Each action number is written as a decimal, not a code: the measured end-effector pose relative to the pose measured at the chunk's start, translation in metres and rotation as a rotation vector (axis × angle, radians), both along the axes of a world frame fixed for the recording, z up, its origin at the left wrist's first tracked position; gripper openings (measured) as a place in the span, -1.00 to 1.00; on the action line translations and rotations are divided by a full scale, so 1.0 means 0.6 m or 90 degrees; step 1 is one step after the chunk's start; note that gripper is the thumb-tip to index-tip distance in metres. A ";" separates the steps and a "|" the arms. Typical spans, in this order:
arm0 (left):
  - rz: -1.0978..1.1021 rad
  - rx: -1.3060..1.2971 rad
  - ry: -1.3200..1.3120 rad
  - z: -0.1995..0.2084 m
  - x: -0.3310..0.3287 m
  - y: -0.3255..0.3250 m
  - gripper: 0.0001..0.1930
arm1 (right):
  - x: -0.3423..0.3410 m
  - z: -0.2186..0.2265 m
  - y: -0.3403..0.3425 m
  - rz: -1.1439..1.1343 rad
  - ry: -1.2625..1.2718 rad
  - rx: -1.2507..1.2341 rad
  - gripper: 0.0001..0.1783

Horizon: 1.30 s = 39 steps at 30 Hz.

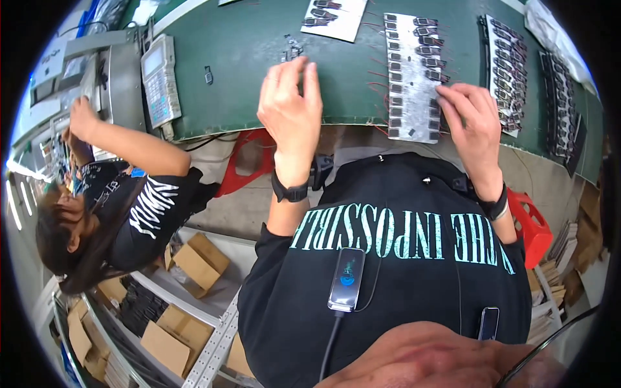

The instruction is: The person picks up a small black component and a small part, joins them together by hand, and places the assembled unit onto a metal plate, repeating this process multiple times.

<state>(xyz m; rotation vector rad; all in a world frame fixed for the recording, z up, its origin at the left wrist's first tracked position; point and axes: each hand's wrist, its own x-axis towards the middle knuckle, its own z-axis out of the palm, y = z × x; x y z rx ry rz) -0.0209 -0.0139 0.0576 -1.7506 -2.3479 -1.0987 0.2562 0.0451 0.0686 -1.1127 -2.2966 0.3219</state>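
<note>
A white strip board [414,97] lies on the green table, with small black modules in rows along both long edges and thin red wires sticking out at the left. My right hand [473,119] is at its right edge, thumb and forefinger pinched beside the modules; anything between the fingertips is hidden. A small heap of metal parts [292,48] lies farther left. Just below this heap is my left hand [291,97], its fingers bent and thumb close to the forefinger. What it may hold is too small to make out.
More wired modules sit on a white board [334,19] at the back, a second strip [506,71] and a dark strip [559,103] on the right. A single black module [208,75] lies near a grey keypad device [160,81]. A co-worker's arm [132,143] is at the left.
</note>
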 end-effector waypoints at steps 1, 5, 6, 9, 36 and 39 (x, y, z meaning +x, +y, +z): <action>0.061 -0.017 0.096 -0.003 -0.013 0.000 -0.80 | -0.002 -0.002 -0.004 0.009 0.009 -0.001 -0.77; 0.084 -0.042 0.190 -0.005 -0.027 0.008 -0.78 | -0.005 -0.002 -0.011 0.004 0.020 -0.075 -0.83; 0.085 -0.042 0.191 -0.004 -0.028 0.008 -0.78 | -0.007 0.001 -0.009 0.012 0.011 -0.093 -0.83; 0.072 -0.073 0.169 -0.007 -0.024 0.015 -0.78 | -0.006 0.009 -0.003 0.017 -0.018 -0.128 -0.82; -0.252 -0.076 -0.641 -0.005 0.102 0.007 -0.72 | -0.059 0.000 0.031 0.113 0.382 -0.543 -0.82; -0.251 -0.091 -0.624 0.006 0.097 0.010 -0.74 | -0.058 -0.003 0.044 0.132 0.411 -0.607 -0.82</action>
